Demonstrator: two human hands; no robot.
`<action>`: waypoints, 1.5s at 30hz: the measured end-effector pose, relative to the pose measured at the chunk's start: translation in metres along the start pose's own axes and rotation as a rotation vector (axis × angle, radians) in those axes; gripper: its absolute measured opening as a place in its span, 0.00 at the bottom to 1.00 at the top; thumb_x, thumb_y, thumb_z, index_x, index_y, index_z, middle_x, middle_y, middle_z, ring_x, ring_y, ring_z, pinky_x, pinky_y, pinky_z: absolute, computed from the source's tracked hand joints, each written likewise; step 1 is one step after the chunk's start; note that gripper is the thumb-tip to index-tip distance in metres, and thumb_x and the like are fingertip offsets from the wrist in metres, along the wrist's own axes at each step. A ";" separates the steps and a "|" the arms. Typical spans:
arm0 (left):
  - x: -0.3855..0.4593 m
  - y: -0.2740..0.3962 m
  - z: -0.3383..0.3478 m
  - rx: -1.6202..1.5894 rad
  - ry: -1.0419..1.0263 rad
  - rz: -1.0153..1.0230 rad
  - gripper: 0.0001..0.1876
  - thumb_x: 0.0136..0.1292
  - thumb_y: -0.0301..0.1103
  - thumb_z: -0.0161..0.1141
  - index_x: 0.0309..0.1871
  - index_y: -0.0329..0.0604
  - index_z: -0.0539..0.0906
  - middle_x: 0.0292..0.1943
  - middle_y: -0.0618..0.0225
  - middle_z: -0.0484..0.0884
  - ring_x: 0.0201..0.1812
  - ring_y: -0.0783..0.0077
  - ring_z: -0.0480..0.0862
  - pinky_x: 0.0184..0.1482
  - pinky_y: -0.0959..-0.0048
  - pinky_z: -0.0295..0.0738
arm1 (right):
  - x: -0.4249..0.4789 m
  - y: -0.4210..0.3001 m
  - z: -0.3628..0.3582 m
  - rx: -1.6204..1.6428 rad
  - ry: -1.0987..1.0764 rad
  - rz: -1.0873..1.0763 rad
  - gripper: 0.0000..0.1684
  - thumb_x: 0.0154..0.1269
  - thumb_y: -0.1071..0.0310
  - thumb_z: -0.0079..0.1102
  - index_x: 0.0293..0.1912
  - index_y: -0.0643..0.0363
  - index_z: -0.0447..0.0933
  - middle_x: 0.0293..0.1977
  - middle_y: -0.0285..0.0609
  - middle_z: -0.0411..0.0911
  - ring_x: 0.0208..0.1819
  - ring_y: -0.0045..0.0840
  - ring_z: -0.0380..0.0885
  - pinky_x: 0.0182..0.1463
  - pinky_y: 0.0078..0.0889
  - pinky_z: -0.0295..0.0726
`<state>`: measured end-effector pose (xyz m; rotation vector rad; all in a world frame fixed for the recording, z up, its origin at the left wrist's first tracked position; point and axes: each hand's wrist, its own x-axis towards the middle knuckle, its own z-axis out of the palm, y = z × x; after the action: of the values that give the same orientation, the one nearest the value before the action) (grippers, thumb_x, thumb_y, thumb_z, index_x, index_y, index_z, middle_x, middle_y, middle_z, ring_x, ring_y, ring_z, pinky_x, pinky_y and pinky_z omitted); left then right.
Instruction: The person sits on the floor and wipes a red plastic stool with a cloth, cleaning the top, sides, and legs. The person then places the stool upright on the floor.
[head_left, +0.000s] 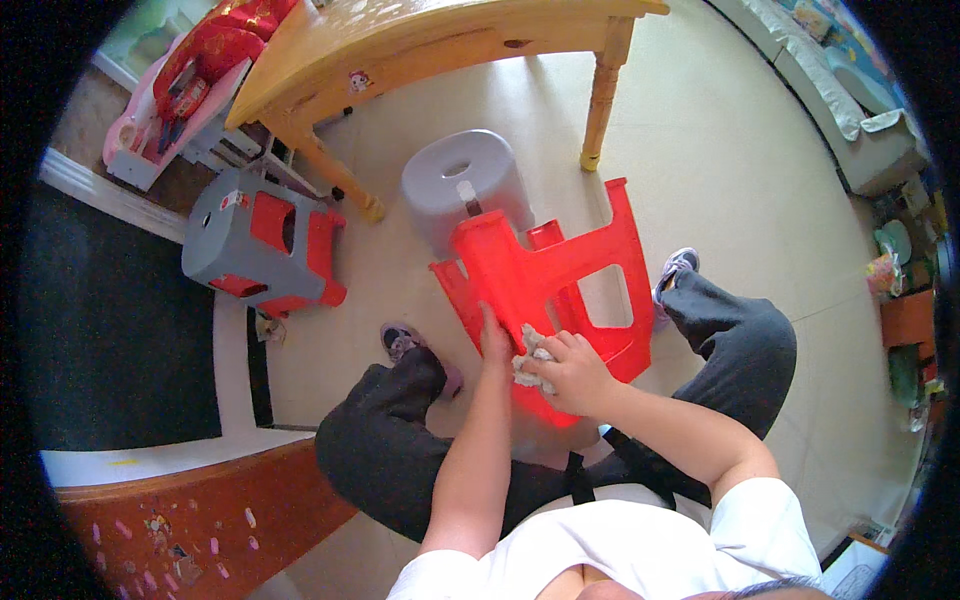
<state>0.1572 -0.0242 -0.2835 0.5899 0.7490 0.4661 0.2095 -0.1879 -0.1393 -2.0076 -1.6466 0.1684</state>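
A red plastic stool (517, 262) lies tipped on its side between my knees, its legs pointing away and to the right. My left hand (496, 337) grips its near left edge, the fingers partly hidden behind the plastic. My right hand (574, 371) holds a crumpled pale grey cloth (534, 360) against the stool, close beside my left hand. Just beyond the red stool stands a grey plastic stool (457, 172) with a slot in its top.
A wooden table (435, 67) with turned legs stands ahead. Stacked grey and red stools (259, 240) are at the left, near a pink shelf (187, 127) with things on it. A sofa (817, 82) is at the far right. A reddish-brown wooden panel (202, 525) lies lower left.
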 end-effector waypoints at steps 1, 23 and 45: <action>0.009 -0.002 -0.007 0.037 -0.007 0.044 0.44 0.73 0.71 0.44 0.71 0.35 0.72 0.64 0.63 0.80 0.63 0.64 0.80 0.65 0.62 0.74 | 0.005 0.002 0.005 0.017 0.004 0.011 0.27 0.49 0.69 0.74 0.53 0.49 0.84 0.51 0.48 0.76 0.49 0.43 0.77 0.53 0.45 0.78; 0.039 -0.047 -0.030 0.413 0.348 0.263 0.29 0.76 0.59 0.52 0.64 0.44 0.78 0.53 0.64 0.85 0.50 0.65 0.85 0.53 0.62 0.82 | 0.037 0.017 0.092 -0.197 -0.060 0.093 0.18 0.63 0.57 0.64 0.53 0.42 0.84 0.61 0.38 0.76 0.52 0.36 0.77 0.48 0.48 0.77; 0.049 -0.008 -0.025 0.302 0.456 0.274 0.37 0.73 0.56 0.59 0.77 0.44 0.63 0.71 0.56 0.70 0.65 0.61 0.76 0.69 0.61 0.69 | 0.088 0.077 0.018 0.052 0.238 0.230 0.27 0.49 0.72 0.72 0.53 0.47 0.85 0.53 0.49 0.80 0.57 0.46 0.78 0.58 0.48 0.78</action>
<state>0.1723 0.0065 -0.3274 0.8892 1.1922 0.7624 0.2912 -0.1085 -0.1713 -2.0840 -1.2531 0.0516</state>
